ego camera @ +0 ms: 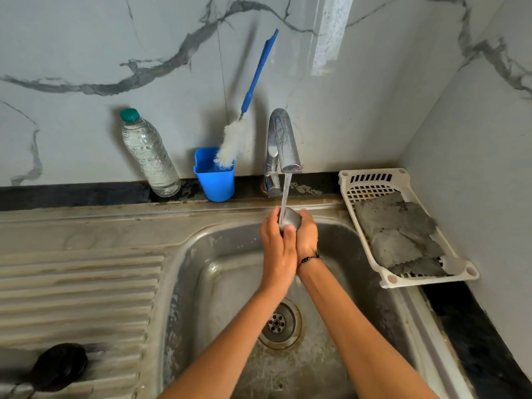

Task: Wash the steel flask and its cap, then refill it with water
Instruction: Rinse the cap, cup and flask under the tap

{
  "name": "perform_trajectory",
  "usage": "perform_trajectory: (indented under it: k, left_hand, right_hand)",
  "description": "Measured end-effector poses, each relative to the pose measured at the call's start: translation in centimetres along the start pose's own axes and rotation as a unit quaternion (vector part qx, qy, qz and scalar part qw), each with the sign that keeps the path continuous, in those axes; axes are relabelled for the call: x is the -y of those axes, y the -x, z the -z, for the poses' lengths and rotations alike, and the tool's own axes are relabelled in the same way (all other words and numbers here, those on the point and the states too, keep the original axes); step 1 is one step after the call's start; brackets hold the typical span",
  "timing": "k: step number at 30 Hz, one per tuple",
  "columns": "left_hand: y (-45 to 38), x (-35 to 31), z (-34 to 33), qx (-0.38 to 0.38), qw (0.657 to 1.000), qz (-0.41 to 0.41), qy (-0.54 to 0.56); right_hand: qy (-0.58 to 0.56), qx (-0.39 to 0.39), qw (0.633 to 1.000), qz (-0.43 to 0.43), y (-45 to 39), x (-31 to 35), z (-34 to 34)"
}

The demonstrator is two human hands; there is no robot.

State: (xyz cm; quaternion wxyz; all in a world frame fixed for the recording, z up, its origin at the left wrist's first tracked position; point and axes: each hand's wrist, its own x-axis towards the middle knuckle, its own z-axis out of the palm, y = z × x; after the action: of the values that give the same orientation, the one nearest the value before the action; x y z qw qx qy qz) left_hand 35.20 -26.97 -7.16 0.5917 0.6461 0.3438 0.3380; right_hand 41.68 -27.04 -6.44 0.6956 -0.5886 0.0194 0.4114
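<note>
Both hands meet over the steel sink (184,283), right under the tap (283,139). They wrap a steel flask (292,218), of which only a rounded grey end shows between the fingers. My left hand (277,249) covers its near side, thumb up against it. My right hand (308,236) grips from the right, with a black bead bracelet at the wrist. A running stream of water (285,194) lands on the exposed steel. A round black cap-like object (59,365) lies on the ribbed drainboard at lower left.
Along the back ledge stand a clear plastic water bottle (149,154) and a blue cup (214,180) with a blue-handled bottle brush (230,145) in it. A white basket (371,180) with grey cloths (403,231) sits right of the sink. The drain (280,325) lies below my wrists.
</note>
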Motion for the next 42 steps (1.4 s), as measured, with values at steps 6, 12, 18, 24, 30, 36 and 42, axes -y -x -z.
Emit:
perform_trajectory:
  k: [6,12,18,24,30,36,42]
  left_hand:
    - [-2.0,-0.2,0.8,-0.067,0.991,-0.007,-0.113]
    - [-4.3,-3.3,1.3,-0.033,0.959,0.274,0.058]
    - [-4.9,-3.7,2.5,0.009,0.94,0.339,-0.035]
    - [-0.1,1.7,1.5,-0.077,0.924,-0.241,-0.288]
    - [-1.0,1.3,2.0,-0.062,0.945,-0.206,-0.247]
    - [-3.0,-2.4,1.6,-0.001,0.986,0.158,-0.055]
    - [-3.5,-5.6,3.7,0.179,0.889,0.416,0.063]
  right_hand:
    - [0.176,-0.003,0.981,0.081,0.0,-1.1,0.1]
    - [0.342,-0.015,0.902,0.263,1.5,-0.5,0.9]
    - [0.445,0.012,0.815,0.371,1.7,-1.2,1.5]
    - [0.329,0.028,0.928,0.172,0.1,0.2,-0.1]
    - [0.394,0.004,0.893,0.219,0.7,0.2,0.8]
    - [0.534,0.006,0.749,0.392,0.9,0.5,2.5]
    - [0.515,0.079,0.646,0.558,1.5,0.2,3.3]
